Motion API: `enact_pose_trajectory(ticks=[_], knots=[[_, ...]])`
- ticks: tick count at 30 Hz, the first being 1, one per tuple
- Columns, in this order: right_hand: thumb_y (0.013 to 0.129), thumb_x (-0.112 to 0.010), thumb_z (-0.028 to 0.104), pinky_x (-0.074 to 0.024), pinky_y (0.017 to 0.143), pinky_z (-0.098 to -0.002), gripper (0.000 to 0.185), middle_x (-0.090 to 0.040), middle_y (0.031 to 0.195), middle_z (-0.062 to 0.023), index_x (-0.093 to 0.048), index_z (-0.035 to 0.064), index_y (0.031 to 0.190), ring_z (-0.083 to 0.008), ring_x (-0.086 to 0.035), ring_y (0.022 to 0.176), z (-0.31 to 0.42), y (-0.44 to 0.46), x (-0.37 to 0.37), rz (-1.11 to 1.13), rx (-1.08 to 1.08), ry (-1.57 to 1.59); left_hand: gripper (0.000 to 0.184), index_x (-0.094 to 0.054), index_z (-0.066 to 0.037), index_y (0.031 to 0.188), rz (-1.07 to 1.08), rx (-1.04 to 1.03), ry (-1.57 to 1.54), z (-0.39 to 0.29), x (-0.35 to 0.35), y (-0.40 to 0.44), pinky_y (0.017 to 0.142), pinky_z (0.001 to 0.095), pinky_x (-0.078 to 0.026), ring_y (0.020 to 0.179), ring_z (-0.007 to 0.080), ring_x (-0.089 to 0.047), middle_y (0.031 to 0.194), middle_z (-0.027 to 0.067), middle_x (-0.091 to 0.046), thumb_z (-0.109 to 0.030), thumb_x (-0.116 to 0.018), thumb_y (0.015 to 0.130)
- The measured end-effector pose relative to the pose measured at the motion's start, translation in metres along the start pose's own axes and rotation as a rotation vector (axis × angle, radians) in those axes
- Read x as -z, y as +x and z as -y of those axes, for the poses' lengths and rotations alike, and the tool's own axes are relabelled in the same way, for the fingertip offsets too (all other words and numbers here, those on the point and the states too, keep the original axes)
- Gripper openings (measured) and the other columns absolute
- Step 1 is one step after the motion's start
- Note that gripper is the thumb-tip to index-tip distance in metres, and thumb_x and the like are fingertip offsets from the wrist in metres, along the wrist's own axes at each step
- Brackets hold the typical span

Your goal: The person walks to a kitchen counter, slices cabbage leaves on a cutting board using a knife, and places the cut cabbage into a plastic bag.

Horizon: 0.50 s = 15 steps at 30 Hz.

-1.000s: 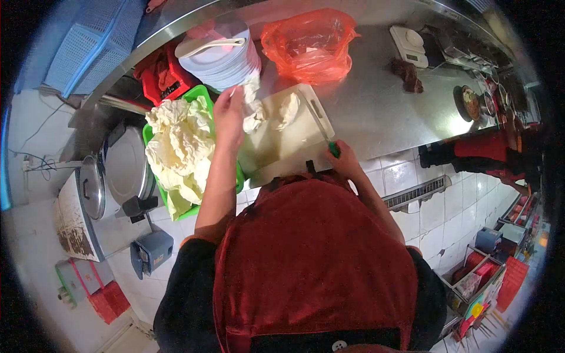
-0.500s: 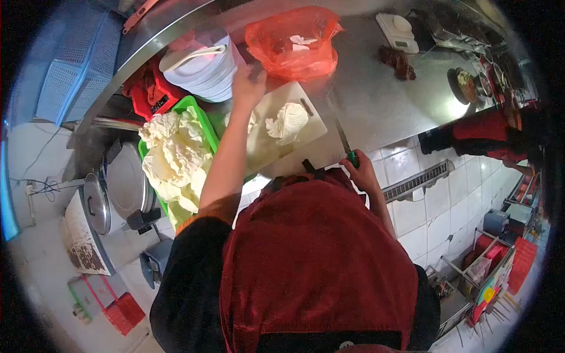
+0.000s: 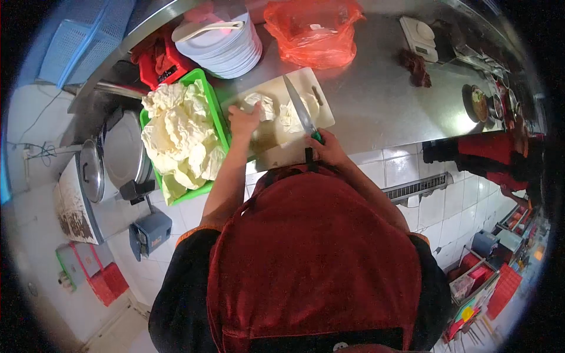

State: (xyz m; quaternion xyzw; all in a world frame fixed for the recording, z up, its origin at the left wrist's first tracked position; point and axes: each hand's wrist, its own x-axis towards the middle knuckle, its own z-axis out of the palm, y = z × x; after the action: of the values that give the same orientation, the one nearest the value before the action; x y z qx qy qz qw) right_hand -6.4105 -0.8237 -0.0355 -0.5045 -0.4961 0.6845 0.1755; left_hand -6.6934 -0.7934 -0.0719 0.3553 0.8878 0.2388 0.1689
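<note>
A knife (image 3: 300, 107) with a green handle is gripped in my right hand (image 3: 328, 147), its blade over the right part of a white cutting board (image 3: 273, 136). Under and beside the blade lies a pale cabbage leaf (image 3: 290, 119). My left hand (image 3: 244, 120) is at the board's left side, its fingers apart and touching the edge of another pale leaf piece (image 3: 262, 106). Left of the board, a green basket (image 3: 219, 115) is heaped with pale cabbage leaves (image 3: 179, 132).
Beyond the board are a stack of white plates (image 3: 226, 53), an orange-red plastic bag (image 3: 315, 38) and a red basket (image 3: 156, 70). A white scale (image 3: 419, 38) stands at the back right. Another person's dark red clothing (image 3: 488, 154) shows at the far right.
My left hand has come back from near the plates and bag to the board's left side. My right hand has brought the knife from beside the board to over the right leaf.
</note>
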Motion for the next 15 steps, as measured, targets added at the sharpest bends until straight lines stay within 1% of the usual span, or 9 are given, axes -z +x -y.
enact_pose_trajectory(ticks=[1, 3, 4, 6, 7, 9, 10, 13, 15], knots=[[0.091, -0.063, 0.025, -0.0477, 0.065, -0.0346, 0.027, -0.057, 0.077, -0.0108, -0.058, -0.0005, 0.098, -0.0172, -0.056, 0.071, -0.001, 0.009, -0.003, 0.008, 0.001, -0.002, 0.075, -0.051, 0.008, 0.116, -0.005, 0.006, 0.002, -0.004, 0.011, -0.008, 0.099, 0.0460, -0.044, 0.117, 0.0410, -0.053, 0.118, 0.0309, -0.057, -0.051, -0.073, 0.074], [0.091, -0.063, 0.023, -0.0453, 0.054, -0.0314, 0.023, -0.056, 0.074, -0.0080, -0.059, 0.0017, 0.096, -0.0140, -0.054, 0.062, -0.014, 0.028, -0.007, -0.058, 0.105, 0.013, 0.056, -0.054, 0.003, 0.116, -0.327, -0.575, 0.210, -0.011, 0.029, -0.020, 0.097, 0.0487, -0.044, 0.114, 0.0414, -0.054, 0.121, 0.0270, -0.057, -0.044, -0.063, 0.085], [0.091, -0.063, 0.023, -0.0453, 0.054, -0.0314, 0.023, -0.056, 0.074, -0.0080, -0.059, 0.0017, 0.096, -0.0140, -0.054, 0.062, -0.027, 0.045, -0.005, -0.047, 0.102, 0.007, 0.056, -0.054, 0.003, 0.116, -0.330, -0.562, 0.213, -0.002, 0.024, -0.015, 0.097, 0.0487, -0.044, 0.114, 0.0414, -0.054, 0.121, 0.0270, -0.057, -0.044, -0.063, 0.085], [0.090, -0.063, 0.022, -0.0460, 0.054, -0.0317, 0.021, -0.056, 0.073, -0.0075, -0.059, 0.0022, 0.096, -0.0150, -0.056, 0.061, -0.044, 0.072, 0.000, -0.104, 0.211, -0.111, 0.046, -0.052, -0.008, 0.127, 0.218, -0.675, 0.135, 0.022, 0.008, -0.001, 0.098, 0.0512, -0.043, 0.117, 0.0450, -0.051, 0.131, 0.0232, -0.051, -0.038, -0.052, 0.093], [0.090, -0.063, 0.022, -0.0463, 0.054, -0.0318, 0.021, -0.056, 0.073, -0.0074, -0.059, 0.0024, 0.096, -0.0153, -0.056, 0.060, -0.034, 0.074, -0.001, -0.119, 0.247, -0.153, 0.045, -0.049, -0.017, 0.134, 0.344, -0.509, 0.135, 0.019, 0.011, -0.011, 0.099, 0.0545, -0.042, 0.117, 0.0477, -0.048, 0.136, 0.0198, -0.048, -0.039, -0.047, 0.095], [0.088, -0.064, 0.021, -0.0487, 0.065, -0.0379, 0.022, -0.057, 0.074, -0.0111, -0.058, 0.0009, 0.094, -0.0212, -0.060, 0.070, -0.009, 0.075, 0.004, -0.127, 0.151, -0.031, 0.046, -0.048, -0.015, 0.135, 0.324, -0.483, 0.211, 0.016, 0.009, -0.025, 0.100, 0.0543, -0.041, 0.119, 0.0470, -0.047, 0.136, 0.0211, -0.048, -0.039, -0.045, 0.095], [0.088, -0.064, 0.021, -0.0487, 0.065, -0.0379, 0.022, -0.057, 0.074, -0.0111, -0.058, 0.0009, 0.094, -0.0212, -0.060, 0.070, -0.004, 0.082, 0.007, -0.119, 0.151, -0.035, 0.048, -0.047, -0.013, 0.136, 0.314, -0.471, 0.289, 0.014, 0.007, -0.031, 0.101, 0.0541, -0.040, 0.121, 0.0464, -0.046, 0.136, 0.0224, -0.047, -0.038, -0.044, 0.096], [0.089, -0.064, 0.023, -0.0479, 0.071, -0.0421, 0.024, -0.063, 0.083, -0.0189, -0.057, 0.0019, 0.098, -0.0342, -0.064, 0.080, 0.010, 0.096, 0.022, -0.335, 0.507, -0.368, 0.050, -0.045, -0.009, 0.137, 0.182, -0.389, 0.316, 0.005, -0.001, -0.061, 0.100, 0.0547, -0.040, 0.123, 0.0453, -0.044, 0.137, 0.0232, -0.045, -0.038, -0.042, 0.097], [0.089, -0.064, 0.024, -0.0483, 0.071, -0.0418, 0.025, -0.064, 0.083, -0.0194, -0.057, 0.0025, 0.101, -0.0352, -0.064, 0.081, 0.022, 0.091, 0.025, -0.355, 0.586, -0.427, 0.051, -0.044, -0.007, 0.138, 0.107, -0.342, 0.331, -0.001, -0.001, -0.065, 0.100, 0.0550, -0.040, 0.124, 0.0448, -0.042, 0.137, 0.0236, -0.044, -0.037, -0.042, 0.097]])
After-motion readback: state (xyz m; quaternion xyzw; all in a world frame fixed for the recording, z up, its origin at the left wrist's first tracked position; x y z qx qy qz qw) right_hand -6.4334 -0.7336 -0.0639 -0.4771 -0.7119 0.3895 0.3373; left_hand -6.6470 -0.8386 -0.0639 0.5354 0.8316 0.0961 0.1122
